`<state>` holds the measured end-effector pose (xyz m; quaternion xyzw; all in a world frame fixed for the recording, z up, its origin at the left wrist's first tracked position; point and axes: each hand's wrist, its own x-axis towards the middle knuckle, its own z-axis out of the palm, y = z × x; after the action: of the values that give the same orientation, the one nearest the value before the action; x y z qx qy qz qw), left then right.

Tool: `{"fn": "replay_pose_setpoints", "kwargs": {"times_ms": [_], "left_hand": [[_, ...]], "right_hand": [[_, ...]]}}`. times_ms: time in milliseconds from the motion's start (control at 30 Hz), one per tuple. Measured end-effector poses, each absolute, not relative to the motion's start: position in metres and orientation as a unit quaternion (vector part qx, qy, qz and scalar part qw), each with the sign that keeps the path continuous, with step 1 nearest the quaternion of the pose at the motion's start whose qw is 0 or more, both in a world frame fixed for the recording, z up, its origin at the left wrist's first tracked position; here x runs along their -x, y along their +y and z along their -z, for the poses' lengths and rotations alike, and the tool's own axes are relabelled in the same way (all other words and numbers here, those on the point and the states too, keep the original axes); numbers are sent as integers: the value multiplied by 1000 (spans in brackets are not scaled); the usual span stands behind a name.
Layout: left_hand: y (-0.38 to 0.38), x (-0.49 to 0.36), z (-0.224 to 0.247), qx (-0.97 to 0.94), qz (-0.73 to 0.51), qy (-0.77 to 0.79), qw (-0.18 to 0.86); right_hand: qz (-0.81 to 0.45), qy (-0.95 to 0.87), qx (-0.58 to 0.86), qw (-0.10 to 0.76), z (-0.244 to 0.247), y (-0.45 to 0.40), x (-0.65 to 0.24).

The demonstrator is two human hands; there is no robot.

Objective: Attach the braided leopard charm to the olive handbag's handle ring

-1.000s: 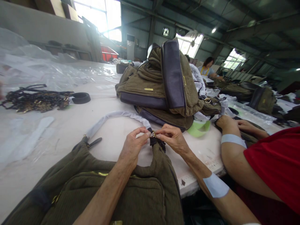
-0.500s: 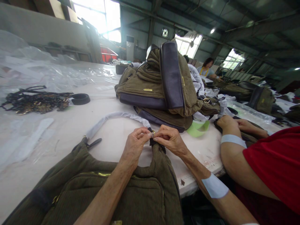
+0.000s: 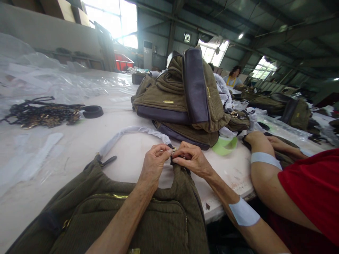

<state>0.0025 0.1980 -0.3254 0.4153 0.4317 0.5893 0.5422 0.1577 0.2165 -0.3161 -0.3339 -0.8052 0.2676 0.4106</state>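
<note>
An olive corduroy bag (image 3: 127,211) with a gold zipper lies in front of me on the table. Its handle (image 3: 132,130), wrapped in white material, arches away from me. At the handle's right end, my left hand (image 3: 156,160) pinches a small gold metal ring (image 3: 174,150) where handle and bag meet. From the other side my right hand (image 3: 194,158) closes thumb and fingers on the black strap end (image 3: 172,158) beside that ring. The fingertips hide most of the joint. A dark leather tab (image 3: 109,161) sticks out at the handle's left end.
Several olive bags with dark leather bases (image 3: 164,113) are piled behind. At left lie a bundle of black cords with gold parts (image 3: 45,113), a black roll (image 3: 92,111) and clear plastic (image 3: 66,77). A co-worker's red-sleeved arm (image 3: 265,180) is close on my right.
Both hands stay at the same joint; the right fingers have shifted slightly around the strap end. The whole view has moved a little.
</note>
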Motion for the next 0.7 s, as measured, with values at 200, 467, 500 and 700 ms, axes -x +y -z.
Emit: {"fn": "replay_pose_setpoints", "kwargs": {"times_ms": [200,467,500,700], "left_hand": [[197,-5,323,-279,-603,384,641],[197,-5,321,-249,-525,397,711],[196,-5,321,-252,-525,398,709],[195,-5,319,-269,-528,390,705]], "right_hand": [[-348,-726,343,484,317,219,-159],[-452,-637,326,533,322,227,-162],[-458,-631,325,536,321,227,-162],[-525,-582,318,533,318,225,-163]]}}
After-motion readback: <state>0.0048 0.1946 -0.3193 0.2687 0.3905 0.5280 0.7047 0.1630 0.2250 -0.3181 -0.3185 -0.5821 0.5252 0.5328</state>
